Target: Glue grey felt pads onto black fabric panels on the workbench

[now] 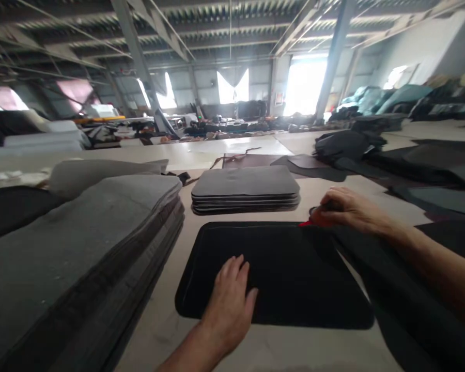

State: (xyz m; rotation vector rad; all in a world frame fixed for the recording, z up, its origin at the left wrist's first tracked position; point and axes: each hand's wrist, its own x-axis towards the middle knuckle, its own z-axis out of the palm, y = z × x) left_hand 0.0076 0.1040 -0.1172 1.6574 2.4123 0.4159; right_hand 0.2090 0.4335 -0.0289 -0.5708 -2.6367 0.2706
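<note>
A black rectangular panel with rounded corners (294,279) lies flat on the table in front of me. A thin pale line runs just inside its far and left edges. My left hand (232,299) rests on the left part of the panel, fingers stretched out and holding nothing. At the far right corner, my right hand (341,206) is closed around a small hand tool with a red tip (305,223) and a dark, rounded body. That tip is at the panel's far edge; the tool's exact kind is unclear, as my fingers cover much of it.
Behind the panel sits a neat stack of grey rounded panels (246,183). A tall pile of grey sheets (101,232) fills the left side. Dark loose material (395,279) lies under my right forearm, and a bundled dark heap (343,144) stands farther back.
</note>
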